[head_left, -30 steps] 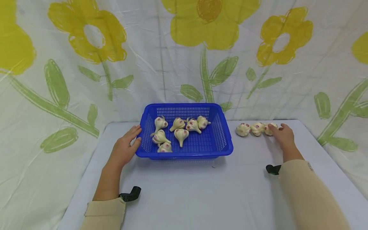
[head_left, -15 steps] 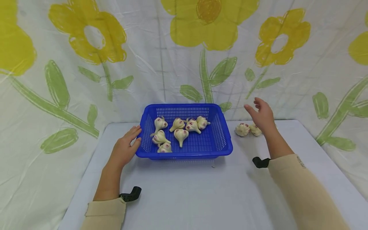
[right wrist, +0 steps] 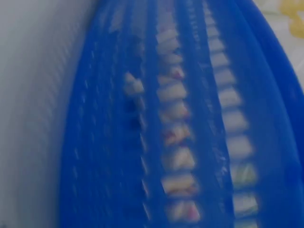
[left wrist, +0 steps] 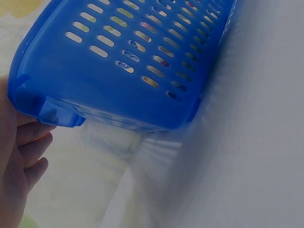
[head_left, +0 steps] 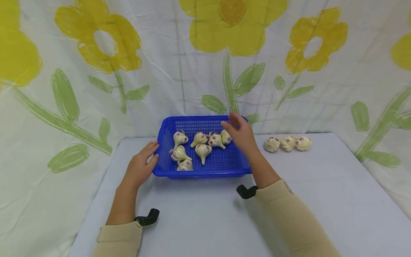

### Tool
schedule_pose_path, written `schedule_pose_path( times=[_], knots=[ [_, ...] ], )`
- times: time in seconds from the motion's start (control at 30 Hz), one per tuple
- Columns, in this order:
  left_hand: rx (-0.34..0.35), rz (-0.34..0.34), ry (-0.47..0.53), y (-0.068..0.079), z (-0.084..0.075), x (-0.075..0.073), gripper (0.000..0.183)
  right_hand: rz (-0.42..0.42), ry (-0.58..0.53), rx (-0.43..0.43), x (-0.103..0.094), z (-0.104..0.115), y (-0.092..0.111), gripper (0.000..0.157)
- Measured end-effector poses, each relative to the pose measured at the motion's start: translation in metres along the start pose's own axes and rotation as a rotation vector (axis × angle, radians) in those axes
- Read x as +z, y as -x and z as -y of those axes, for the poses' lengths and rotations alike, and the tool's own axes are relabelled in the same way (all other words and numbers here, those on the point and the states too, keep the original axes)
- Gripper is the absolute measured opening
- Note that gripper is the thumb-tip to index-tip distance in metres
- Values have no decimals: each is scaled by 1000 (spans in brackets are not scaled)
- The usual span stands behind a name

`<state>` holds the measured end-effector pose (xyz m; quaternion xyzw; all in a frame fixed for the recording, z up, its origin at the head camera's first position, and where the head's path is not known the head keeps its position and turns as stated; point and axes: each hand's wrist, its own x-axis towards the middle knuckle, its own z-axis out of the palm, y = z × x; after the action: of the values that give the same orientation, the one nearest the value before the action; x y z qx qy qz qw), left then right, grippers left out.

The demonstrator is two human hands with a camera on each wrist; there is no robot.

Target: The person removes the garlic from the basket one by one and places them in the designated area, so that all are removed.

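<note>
My left hand (head_left: 140, 165) rests against the left rim of a blue plastic basket (head_left: 205, 174) in the head view, its fingers nearly straight. The left wrist view shows this hand (left wrist: 19, 152) at the basket's corner, by a small lug under the rim. Inside the basket lie several white garlic bulbs (head_left: 203, 152) with purplish marks. My right hand (head_left: 243, 136) is over the basket's right side, fingers loosely bent, with nothing visible between them. It partly hides the rightmost bulb (head_left: 226, 137). The right wrist view is blurred and shows the slotted basket wall (right wrist: 199, 118), not the hand.
Three more garlic bulbs (head_left: 288, 143) lie in a row on the white tabletop (head_left: 205, 217), right of the basket. A white curtain (head_left: 160, 82) with painted yellow flowers hangs close behind the basket and table.
My right hand has left the rightmost bulb of the row and moved left, over the basket's right side. The three bulbs stay in their row. My left hand stays at the basket rim.
</note>
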<state>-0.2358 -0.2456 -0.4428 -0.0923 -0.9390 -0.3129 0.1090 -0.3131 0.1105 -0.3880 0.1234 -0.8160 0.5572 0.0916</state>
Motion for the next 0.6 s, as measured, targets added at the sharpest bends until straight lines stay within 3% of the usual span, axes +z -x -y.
schedule_pose_path(
  times=[0.13,0.3,0.5,0.6],
  knots=[
    [-3,-1,6,0,0,0,47,43,-20,27,26,0,2,70],
    [-10,-5,-6,1,-1,0,48,91,59,69,45,-3,2,66],
    [-15,-6,-8,0,-1,1,48,277,248,104,51,-11,0,60],
    [-18,-6,0,0,-1,1,48,367,292,100,52,-16,-2,58]
  ],
)
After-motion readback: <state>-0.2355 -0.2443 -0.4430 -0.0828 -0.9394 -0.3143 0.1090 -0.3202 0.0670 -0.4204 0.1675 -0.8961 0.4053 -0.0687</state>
